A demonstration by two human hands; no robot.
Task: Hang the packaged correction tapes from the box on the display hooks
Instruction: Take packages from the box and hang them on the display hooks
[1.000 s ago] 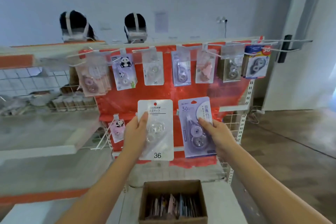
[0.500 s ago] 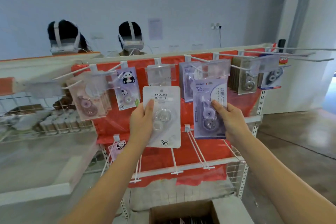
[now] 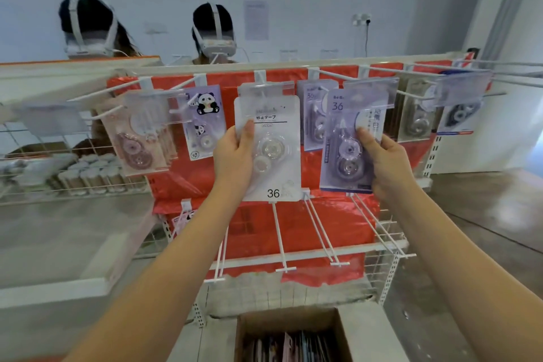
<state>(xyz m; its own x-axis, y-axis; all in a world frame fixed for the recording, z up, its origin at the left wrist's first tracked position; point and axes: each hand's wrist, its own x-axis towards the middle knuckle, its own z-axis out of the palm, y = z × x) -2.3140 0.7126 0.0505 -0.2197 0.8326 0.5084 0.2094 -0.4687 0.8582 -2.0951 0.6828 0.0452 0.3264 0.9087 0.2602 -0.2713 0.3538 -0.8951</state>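
My left hand [image 3: 233, 153] grips a white correction tape pack marked 36 [image 3: 271, 153] by its left edge. Its top sits just behind the clear tag of an upper display hook [image 3: 266, 88]. My right hand [image 3: 382, 161] holds a purple correction tape pack [image 3: 349, 144] by its right edge, raised to the clear tag of the neighbouring upper hook [image 3: 370, 91]. Whether either pack is threaded on its hook I cannot tell. The cardboard box [image 3: 244, 332] with several more packs stands below, at the bottom middle.
Other packs hang along the upper row: a pink one [image 3: 138, 138], a panda one [image 3: 202, 123], a purple one [image 3: 313, 120] and more at right. Bare white hooks [image 3: 279, 235] jut out on the lower row. Two people wearing headsets [image 3: 214, 35] stand behind the rack.
Both hands have lifted their packs from the lower row up to the upper hooks. The view has tilted upward, so the box shows only partly at the bottom.
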